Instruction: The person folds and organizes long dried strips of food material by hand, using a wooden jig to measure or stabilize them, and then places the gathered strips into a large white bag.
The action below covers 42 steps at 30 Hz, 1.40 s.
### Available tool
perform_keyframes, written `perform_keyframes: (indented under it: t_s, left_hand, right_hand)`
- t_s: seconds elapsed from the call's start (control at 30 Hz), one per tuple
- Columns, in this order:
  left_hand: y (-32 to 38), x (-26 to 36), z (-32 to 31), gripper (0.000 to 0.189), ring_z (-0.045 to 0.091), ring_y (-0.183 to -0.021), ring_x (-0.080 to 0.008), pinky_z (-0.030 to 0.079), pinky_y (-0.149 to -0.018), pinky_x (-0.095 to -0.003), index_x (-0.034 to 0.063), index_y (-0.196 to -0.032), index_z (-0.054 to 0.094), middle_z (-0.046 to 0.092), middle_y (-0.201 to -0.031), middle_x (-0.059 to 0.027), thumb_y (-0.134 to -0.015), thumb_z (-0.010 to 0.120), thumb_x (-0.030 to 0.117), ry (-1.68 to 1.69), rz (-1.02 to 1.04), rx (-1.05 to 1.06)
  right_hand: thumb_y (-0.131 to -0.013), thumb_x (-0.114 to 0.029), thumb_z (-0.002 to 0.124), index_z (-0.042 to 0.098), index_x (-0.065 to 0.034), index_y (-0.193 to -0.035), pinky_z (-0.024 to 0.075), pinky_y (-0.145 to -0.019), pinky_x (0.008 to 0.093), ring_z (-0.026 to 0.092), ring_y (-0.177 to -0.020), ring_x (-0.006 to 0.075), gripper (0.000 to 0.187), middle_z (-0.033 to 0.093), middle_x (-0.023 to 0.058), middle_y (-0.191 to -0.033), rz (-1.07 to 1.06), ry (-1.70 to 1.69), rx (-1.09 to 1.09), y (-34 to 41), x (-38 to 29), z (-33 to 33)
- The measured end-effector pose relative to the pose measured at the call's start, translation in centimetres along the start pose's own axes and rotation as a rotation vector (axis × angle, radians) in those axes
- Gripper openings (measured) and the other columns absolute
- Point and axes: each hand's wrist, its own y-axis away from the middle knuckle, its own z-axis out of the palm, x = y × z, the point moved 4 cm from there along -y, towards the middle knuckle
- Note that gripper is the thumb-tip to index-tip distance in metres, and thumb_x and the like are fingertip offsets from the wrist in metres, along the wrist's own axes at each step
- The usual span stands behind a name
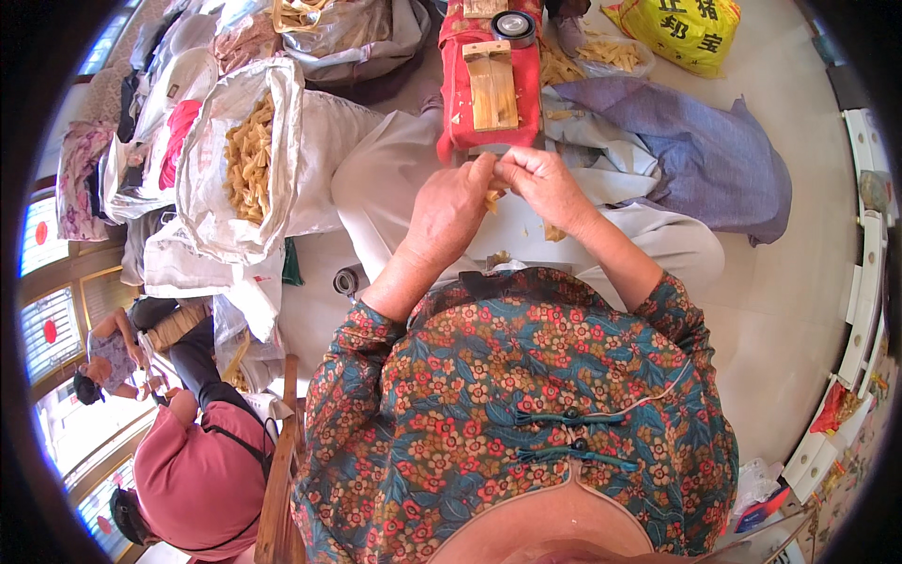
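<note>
My left hand (451, 206) and my right hand (541, 181) meet fingertip to fingertip over my lap, at the near end of a bench covered in red cloth (454, 106). Between them they pinch a small yellowish dried strip (492, 202), mostly hidden by the fingers. Another yellowish piece (554, 232) lies on the light cloth under my right wrist. Just beyond the hands, a wooden block (493, 92) with a crosspiece at its far end rests on the red cloth. A round, black-rimmed object (514, 28) sits behind it.
To the left stands an open white woven sack (292, 151) of folded yellowish pieces (250, 166). A blue-grey cloth (712, 155) spreads over the floor at right, below a yellow printed bag (676, 32). A person in a pink top (201, 479) sits at lower left beside a wooden chair frame (278, 465).
</note>
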Motion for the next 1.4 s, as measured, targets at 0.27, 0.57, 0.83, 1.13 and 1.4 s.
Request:
perform_keyframes:
  t_s: [0.27, 0.57, 0.83, 1.13, 1.4]
  left_hand:
    - [0.3, -4.1, 3.3, 0.021, 0.057, -0.074, -0.0216, 0.042, -0.067, -0.034, 0.0113, -0.093, 0.056, 0.058, -0.084, -0.0033, -0.072, 0.058, 0.015, -0.136, 0.322, 0.042]
    - [-3.0, -6.6, 2.8, 0.018, 0.056, -0.065, -0.0273, 0.043, -0.059, -0.0347, 0.0107, -0.09, 0.058, 0.059, -0.075, -0.0056, -0.072, 0.06, 0.008, 0.0, 0.173, 0.132]
    - [-5.4, -7.7, 3.9, 0.02, 0.046, -0.056, -0.0034, 0.037, -0.049, -0.0184, 0.0061, -0.104, 0.057, 0.053, -0.069, 0.0048, -0.093, 0.057, 0.022, 1.245, -0.539, 0.016]
    - [-8.2, -10.4, 5.0, 0.021, 0.054, -0.059, -0.0076, 0.042, -0.053, -0.0226, 0.0054, -0.092, 0.063, 0.059, -0.068, -0.0006, -0.088, 0.06, 0.026, 0.812, -0.557, 0.008]
    - [-4.7, -8.4, -0.3, 0.02, 0.061, -0.085, -0.0363, 0.048, -0.071, -0.0434, 0.0073, -0.093, 0.059, 0.064, -0.087, -0.0152, -0.083, 0.059, 0.024, 0.068, -0.459, 0.066]
  right_hand:
    - [-0.088, -0.028, 0.055, 0.058, -0.0004, -0.086, 0.0451, -0.066, 0.0397, 0.059, -0.073, 0.0331, 0.028, 0.06, 0.0191, -0.075, 0.033, 0.299, -0.126, 1.4, 0.6, 1.2]
    - [-0.088, -0.026, 0.057, 0.06, -0.0004, -0.083, 0.0437, -0.058, 0.036, 0.057, -0.059, 0.0239, 0.026, 0.059, 0.0145, -0.066, -0.049, 0.117, 0.079, -0.5, -2.5, 0.5]
    - [-0.087, -0.021, 0.063, 0.062, -0.0001, -0.079, 0.036, -0.053, 0.0232, 0.042, -0.06, 0.0038, 0.022, 0.049, -0.0042, -0.062, -0.13, 0.2, 0.256, -5.1, -0.2, -4.5]
    - [-0.082, -0.028, 0.061, 0.063, 0.0014, -0.08, 0.0438, -0.057, 0.0387, 0.058, -0.06, 0.0284, 0.029, 0.059, 0.0188, -0.065, -0.116, 0.357, 0.326, -8.5, 0.4, -5.7]
    - [-0.088, -0.027, 0.057, 0.058, -0.0001, -0.082, 0.043, -0.059, 0.0396, 0.056, -0.064, 0.0325, 0.028, 0.057, 0.0189, -0.068, -0.055, 0.451, 0.346, -5.3, 2.2, -5.0]
